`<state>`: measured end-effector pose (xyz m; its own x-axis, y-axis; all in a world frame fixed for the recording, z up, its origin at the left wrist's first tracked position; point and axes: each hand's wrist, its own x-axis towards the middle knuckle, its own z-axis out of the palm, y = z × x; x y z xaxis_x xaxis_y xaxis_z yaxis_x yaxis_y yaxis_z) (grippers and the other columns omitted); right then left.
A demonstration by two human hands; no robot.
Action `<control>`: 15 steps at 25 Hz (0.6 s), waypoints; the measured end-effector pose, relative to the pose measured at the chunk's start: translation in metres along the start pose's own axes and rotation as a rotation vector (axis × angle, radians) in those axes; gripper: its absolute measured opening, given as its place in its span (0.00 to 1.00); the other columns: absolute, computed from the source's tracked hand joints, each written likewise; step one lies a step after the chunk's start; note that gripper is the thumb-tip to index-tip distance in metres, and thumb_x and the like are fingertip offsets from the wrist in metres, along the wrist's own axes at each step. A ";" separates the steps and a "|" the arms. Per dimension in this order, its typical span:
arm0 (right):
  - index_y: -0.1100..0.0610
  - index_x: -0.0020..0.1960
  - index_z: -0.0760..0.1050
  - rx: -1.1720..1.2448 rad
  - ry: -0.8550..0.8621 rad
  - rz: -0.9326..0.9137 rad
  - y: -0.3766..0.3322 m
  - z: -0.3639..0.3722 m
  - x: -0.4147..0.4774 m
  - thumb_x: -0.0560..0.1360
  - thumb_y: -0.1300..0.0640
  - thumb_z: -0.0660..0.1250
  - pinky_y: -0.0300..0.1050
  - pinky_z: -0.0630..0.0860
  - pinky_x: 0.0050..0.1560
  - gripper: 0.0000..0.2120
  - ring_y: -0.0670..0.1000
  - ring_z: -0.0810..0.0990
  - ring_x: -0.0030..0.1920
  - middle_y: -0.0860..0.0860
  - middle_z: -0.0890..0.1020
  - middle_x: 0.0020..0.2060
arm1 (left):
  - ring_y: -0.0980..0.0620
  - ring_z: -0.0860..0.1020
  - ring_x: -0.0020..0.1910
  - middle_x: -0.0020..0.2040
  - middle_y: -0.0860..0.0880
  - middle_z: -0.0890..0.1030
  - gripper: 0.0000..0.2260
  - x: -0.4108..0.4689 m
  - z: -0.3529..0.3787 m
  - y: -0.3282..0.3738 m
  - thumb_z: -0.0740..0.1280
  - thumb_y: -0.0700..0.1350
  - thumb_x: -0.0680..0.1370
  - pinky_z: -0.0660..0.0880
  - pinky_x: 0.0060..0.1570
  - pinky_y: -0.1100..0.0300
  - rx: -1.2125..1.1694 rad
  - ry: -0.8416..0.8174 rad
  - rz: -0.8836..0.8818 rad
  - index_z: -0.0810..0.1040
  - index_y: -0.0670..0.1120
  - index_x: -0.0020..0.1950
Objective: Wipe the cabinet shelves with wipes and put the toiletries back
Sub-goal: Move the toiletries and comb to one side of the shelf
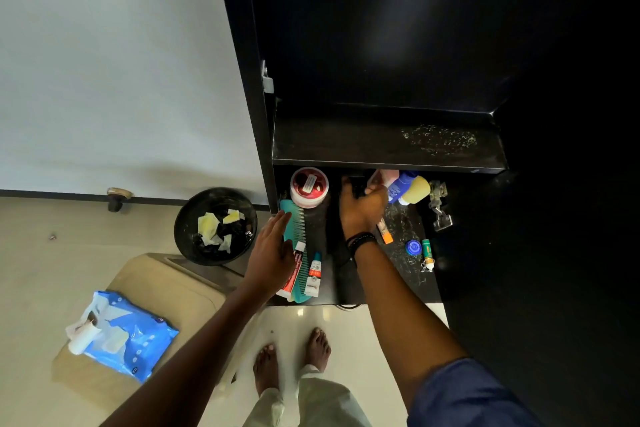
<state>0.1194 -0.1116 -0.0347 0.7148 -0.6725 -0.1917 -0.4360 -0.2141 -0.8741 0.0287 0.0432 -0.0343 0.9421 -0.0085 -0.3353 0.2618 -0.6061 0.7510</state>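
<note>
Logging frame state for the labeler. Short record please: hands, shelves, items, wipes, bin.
left hand: open, fingertips at the comb
right hand: holds a pink item beside the blue bottle
upper shelf: no items, pale specks at right
lower shelf: jar, comb, red tube, white tube, blue cap, green tube
wipes pack: on the stool
bin: crumpled wipes inside

1. The upper shelf [381, 146] lies open along its whole front.
2. On the lower shelf [405, 274], a jar [309, 185], comb [294, 229] and tubes [313, 276] crowd the left side.
3. A bottle [408, 187] and hinge [440, 204] block the right rear.
</note>
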 end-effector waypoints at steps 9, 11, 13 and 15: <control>0.62 0.60 0.74 -0.160 0.034 0.259 -0.003 -0.033 0.042 0.74 0.49 0.70 0.49 0.73 0.58 0.21 0.62 0.78 0.59 0.61 0.79 0.58 | 0.48 0.50 0.78 0.78 0.52 0.54 0.26 -0.010 0.010 0.023 0.60 0.40 0.80 0.57 0.72 0.48 0.031 0.019 0.006 0.57 0.52 0.77; 0.61 0.58 0.76 -0.126 0.031 0.253 0.000 -0.034 0.047 0.74 0.50 0.69 0.48 0.73 0.58 0.18 0.61 0.78 0.58 0.60 0.80 0.56 | 0.48 0.50 0.78 0.78 0.53 0.54 0.26 -0.010 0.011 0.022 0.60 0.40 0.80 0.58 0.71 0.47 0.038 0.017 0.000 0.57 0.52 0.77; 0.61 0.56 0.77 -0.144 0.021 0.238 0.002 -0.035 0.050 0.74 0.51 0.69 0.48 0.74 0.56 0.16 0.61 0.79 0.56 0.60 0.82 0.54 | 0.48 0.50 0.78 0.78 0.53 0.54 0.26 -0.010 0.012 0.020 0.61 0.40 0.80 0.60 0.71 0.45 0.048 0.017 -0.013 0.58 0.53 0.76; 0.61 0.54 0.79 -0.190 -0.003 0.198 0.005 -0.035 0.054 0.74 0.52 0.69 0.48 0.75 0.55 0.15 0.61 0.80 0.55 0.60 0.82 0.52 | 0.47 0.50 0.77 0.78 0.54 0.53 0.27 -0.010 0.013 0.019 0.61 0.40 0.80 0.61 0.70 0.43 0.044 0.007 -0.025 0.58 0.54 0.76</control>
<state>0.1366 -0.1733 -0.0334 0.6070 -0.7123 -0.3523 -0.6618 -0.2077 -0.7203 0.0215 0.0219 -0.0242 0.9369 0.0126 -0.3493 0.2759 -0.6404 0.7168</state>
